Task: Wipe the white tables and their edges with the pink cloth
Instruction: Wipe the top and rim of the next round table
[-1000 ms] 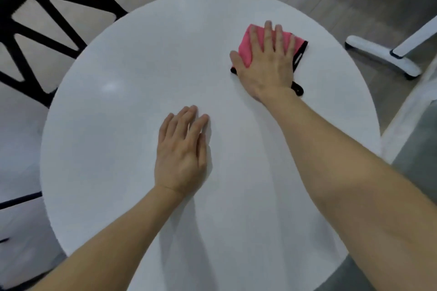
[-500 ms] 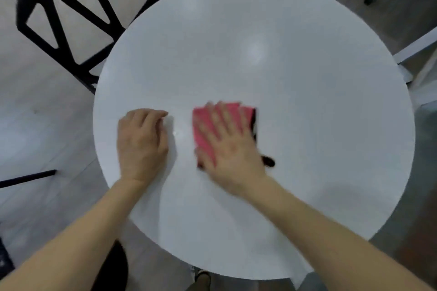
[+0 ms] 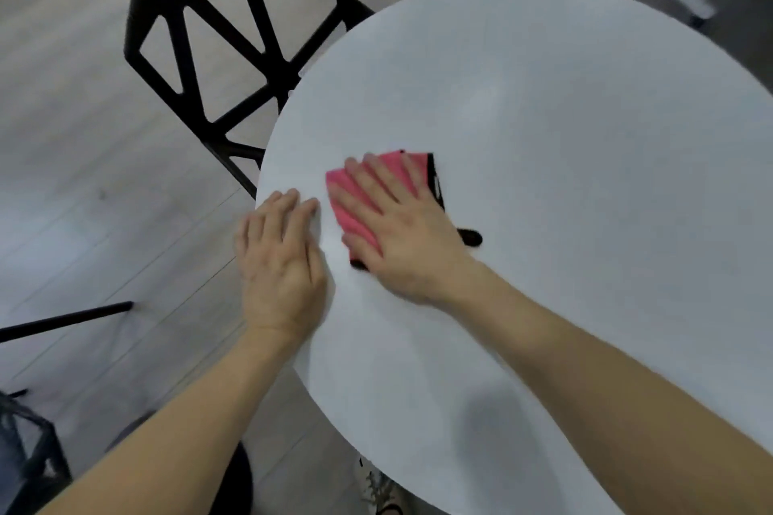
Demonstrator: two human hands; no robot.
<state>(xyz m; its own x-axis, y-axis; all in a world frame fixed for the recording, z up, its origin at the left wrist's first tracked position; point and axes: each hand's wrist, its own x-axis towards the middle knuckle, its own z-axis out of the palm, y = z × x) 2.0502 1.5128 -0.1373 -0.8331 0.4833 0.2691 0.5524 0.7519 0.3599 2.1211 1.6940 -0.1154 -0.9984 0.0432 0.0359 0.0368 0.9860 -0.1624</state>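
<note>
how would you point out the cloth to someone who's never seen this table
Start at the round white table. Near its left edge, the right hand presses flat on the pink cloth. It is the only pink thing there, trimmed in black.

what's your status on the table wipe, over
Right hand flat on pink cloth, left hand flat at table edge. Nothing in the way.

Both hands flat, palms down — left hand [image 3: 281,259], right hand [image 3: 401,228].

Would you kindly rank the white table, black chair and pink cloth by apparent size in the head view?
1. white table
2. black chair, partly hidden behind the table
3. pink cloth, mostly covered by the right hand
</note>
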